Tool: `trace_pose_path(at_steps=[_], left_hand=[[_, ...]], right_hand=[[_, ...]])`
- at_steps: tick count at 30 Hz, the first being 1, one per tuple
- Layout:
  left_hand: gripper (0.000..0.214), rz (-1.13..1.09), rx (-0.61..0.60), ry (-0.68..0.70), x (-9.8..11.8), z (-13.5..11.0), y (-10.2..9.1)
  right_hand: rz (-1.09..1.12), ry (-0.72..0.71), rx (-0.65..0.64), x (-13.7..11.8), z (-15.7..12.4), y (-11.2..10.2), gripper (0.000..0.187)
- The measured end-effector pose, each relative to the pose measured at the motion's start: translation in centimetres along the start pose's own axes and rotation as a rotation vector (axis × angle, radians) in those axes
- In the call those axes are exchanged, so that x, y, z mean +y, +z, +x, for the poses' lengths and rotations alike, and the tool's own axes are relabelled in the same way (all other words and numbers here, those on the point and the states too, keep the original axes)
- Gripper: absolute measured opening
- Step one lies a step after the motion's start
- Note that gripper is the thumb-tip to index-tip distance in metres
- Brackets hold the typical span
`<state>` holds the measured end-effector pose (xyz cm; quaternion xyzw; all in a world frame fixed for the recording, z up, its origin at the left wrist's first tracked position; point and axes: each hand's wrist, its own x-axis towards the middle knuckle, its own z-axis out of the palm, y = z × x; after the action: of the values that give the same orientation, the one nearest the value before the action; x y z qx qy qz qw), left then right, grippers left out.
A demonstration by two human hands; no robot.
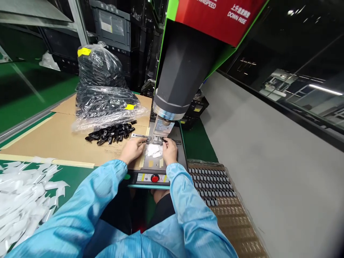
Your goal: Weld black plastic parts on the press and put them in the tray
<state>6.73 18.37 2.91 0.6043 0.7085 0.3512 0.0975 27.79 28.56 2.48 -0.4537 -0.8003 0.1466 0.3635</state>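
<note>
My left hand [133, 148] reaches in from the left, its fingers pinched together beside the metal fixture under the machine head. A small dark thing shows at its fingertips, too small to name. My right hand [170, 151] is closed at the fixture's right side, with a small black part [163, 140] at its thumb and finger. Just above both hands is the machine's metal block [163, 127]. Small white pieces [154, 151] lie in a heap on the machine base between my hands. Black plastic parts [110, 134] are piled left of my left hand.
Clear bags of dark parts [107, 102] stand behind the pile on cardboard. A red button [155, 178] sits on the base's front edge. White scraps [24, 197] cover the lower left. At right, a tray [233, 211] holds rows of grey parts. The machine column [182, 64] rises ahead.
</note>
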Motion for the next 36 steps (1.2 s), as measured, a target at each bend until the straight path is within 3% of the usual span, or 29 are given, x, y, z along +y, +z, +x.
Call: trace_pose_path(at_steps=[4,7,11,15,18,21,24,27,31,36], left_hand=[[0.033,0.089,0.015,0.087,2.7,3.6,3.0],[0.034,0.189,-0.008,0.132,3.6,4.2,4.2],[0.037,0.329,-0.043,0.156,4.2,3.9,4.5],[0.044,0.286,-0.129,0.145,3.9,3.7,3.2],[0.064,0.176,-0.154,0.116,2.1,2.1,0.9],[0.081,0.156,-0.202,0.057,-1.2,-1.8,-1.8],[0.095,0.211,-0.392,0.048,-4.4,-6.6,-3.7],[0.100,0.326,-0.414,0.102,-5.9,-10.0,-4.1],[0.093,0.410,-0.352,0.139,-5.5,-11.1,-3.8],[0.093,0.403,-0.353,0.118,-5.0,-10.7,-3.8]], right_hand=[[-0.116,-0.102,-0.063,0.6,0.9,0.1,0.030],[-0.212,-0.175,-0.103,0.1,0.3,0.0,0.035],[-0.311,-0.167,-0.129,-0.9,-0.1,-0.2,0.040],[-0.276,-0.129,-0.152,-1.1,-0.1,-0.8,0.043],[-0.150,-0.144,-0.115,0.1,-1.8,-2.9,0.049],[-0.090,-0.193,-0.120,2.7,-5.6,-6.3,0.048],[-0.149,-0.186,-0.216,5.6,-10.2,-10.2,0.055],[-0.279,-0.139,-0.357,8.1,-13.5,-12.8,0.075],[-0.455,-0.112,-0.371,9.6,-14.8,-13.6,0.083],[-0.446,-0.080,-0.354,8.8,-14.1,-12.5,0.090]])
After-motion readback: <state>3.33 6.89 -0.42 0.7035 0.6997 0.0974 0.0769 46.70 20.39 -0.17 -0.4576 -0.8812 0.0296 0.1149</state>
